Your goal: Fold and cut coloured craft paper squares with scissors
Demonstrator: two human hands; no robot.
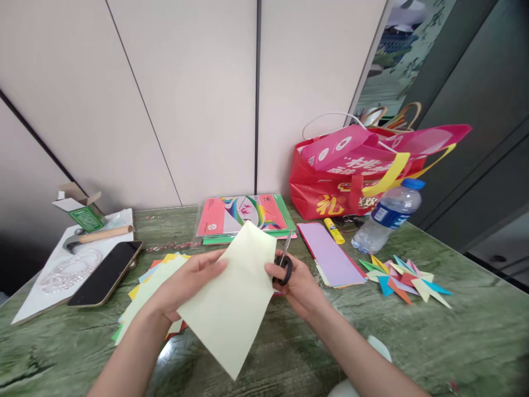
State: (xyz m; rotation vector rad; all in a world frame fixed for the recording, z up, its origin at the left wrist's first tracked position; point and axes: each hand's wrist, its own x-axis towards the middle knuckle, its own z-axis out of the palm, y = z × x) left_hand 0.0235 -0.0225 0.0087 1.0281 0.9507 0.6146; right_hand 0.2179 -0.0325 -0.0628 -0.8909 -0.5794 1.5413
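Pale yellow paper [233,300] is held up over the table, tilted, with its top narrowed to a slanted edge. My left hand [192,281] grips its left side, thumb on top and fingers behind. In my right hand [300,284] are black-handled scissors [284,269], their blades pointing up beside the sheet's right edge. The right thumb and fingers also touch that edge. Whether the blades are parted I cannot tell. Behind my left forearm lies a fanned stack of coloured paper [142,298]. Lilac paper strips [330,253] lie beyond my right hand.
Folded paper stars [407,278], a water bottle [390,212], a glue stick [334,230] and a red bag [330,182] stand or lie at right. Paper packs [243,215] lie by the wall. At left are a phone [106,274], a wooden-handled tool [105,234] and a small box [85,212].
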